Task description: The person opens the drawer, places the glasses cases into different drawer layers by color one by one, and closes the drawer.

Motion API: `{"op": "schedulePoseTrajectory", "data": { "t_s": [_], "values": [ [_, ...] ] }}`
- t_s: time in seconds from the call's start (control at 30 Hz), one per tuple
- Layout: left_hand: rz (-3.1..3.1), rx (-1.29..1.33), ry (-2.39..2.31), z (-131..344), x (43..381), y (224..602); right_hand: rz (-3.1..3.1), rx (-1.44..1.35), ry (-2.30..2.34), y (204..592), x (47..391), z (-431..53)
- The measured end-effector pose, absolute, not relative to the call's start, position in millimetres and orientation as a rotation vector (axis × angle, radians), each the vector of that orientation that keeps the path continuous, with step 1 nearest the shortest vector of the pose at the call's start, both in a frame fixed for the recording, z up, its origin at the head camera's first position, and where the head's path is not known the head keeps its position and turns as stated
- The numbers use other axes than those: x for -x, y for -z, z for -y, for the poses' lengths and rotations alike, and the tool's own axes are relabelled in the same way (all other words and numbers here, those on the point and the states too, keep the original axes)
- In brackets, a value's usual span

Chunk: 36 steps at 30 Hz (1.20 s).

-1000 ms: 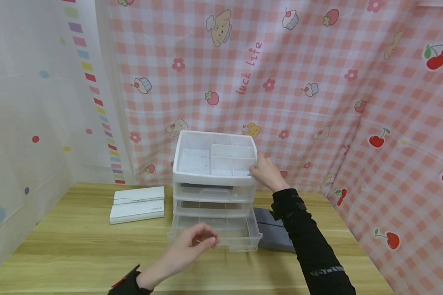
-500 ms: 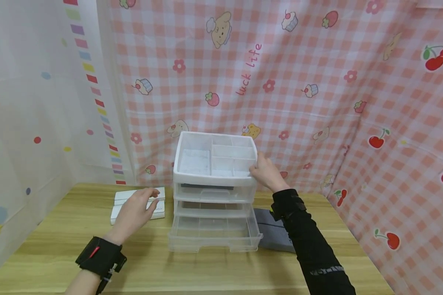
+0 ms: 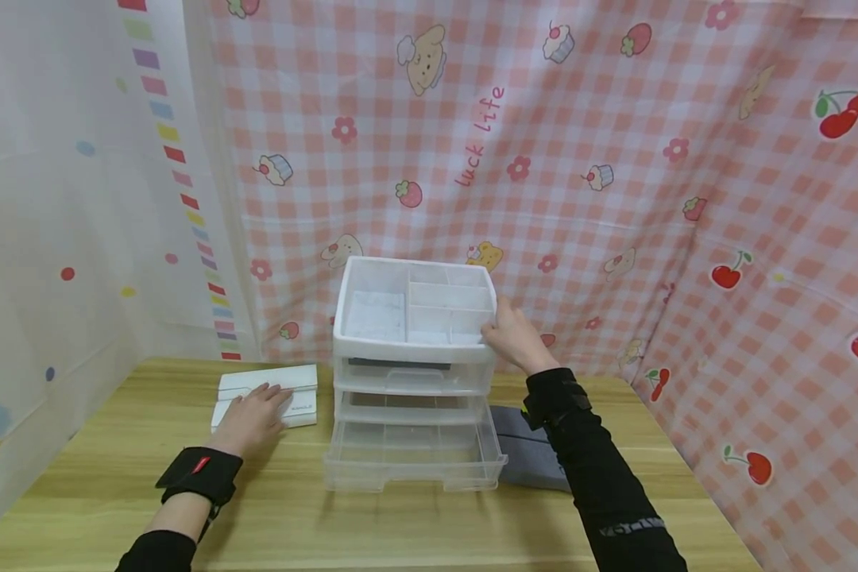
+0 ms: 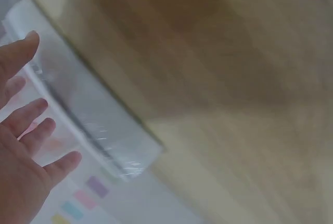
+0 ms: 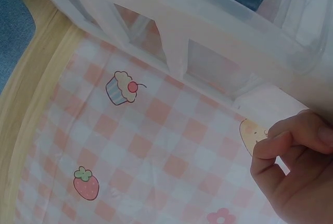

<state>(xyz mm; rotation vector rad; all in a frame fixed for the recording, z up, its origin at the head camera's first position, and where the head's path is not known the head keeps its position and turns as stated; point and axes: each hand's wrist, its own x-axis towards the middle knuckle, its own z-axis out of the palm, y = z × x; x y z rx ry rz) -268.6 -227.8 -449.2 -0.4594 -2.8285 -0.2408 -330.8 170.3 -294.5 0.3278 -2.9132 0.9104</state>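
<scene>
A white plastic drawer unit [image 3: 415, 349] stands mid-table, its divided top tray facing up and its clear bottom drawer [image 3: 415, 475] pulled out. My right hand [image 3: 516, 342] grips the tray's right rim, fingers curled in the right wrist view. To the left, my left hand [image 3: 252, 415] is over a flat white case [image 3: 272, 376] with a flap and small lettering. In the left wrist view its fingers are spread and nearly straight beside the case [image 4: 99, 112]; whether they touch it I cannot tell. Something dark shows inside an upper drawer [image 3: 400, 378].
A grey fabric pouch [image 3: 529, 449] lies right of the drawer unit, partly behind the right forearm. The wooden table [image 3: 372, 532] ends at a pink checked cloth [image 3: 400, 119] behind and at the right, and a white dotted cloth [image 3: 57, 199] at the left.
My left hand has moved left from in front of the bottom drawer, then down over the white case. My right hand has stayed at the tray rim.
</scene>
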Motion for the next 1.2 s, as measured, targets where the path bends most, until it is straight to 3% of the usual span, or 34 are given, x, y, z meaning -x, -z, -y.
{"op": "schedulePoseTrajectory", "data": {
  "t_s": [0.73, 1.2],
  "values": [
    [2.71, 0.587, 0.282, 240.7, 271.4, 463.8, 2.905, -0.33, -0.903, 294.9, 330.2, -171.0],
    [2.667, 0.592, 0.317, 239.8, 252.7, 433.3, 2.9, -0.342, -0.933, 295.1, 330.2, -171.5]
  ]
}}
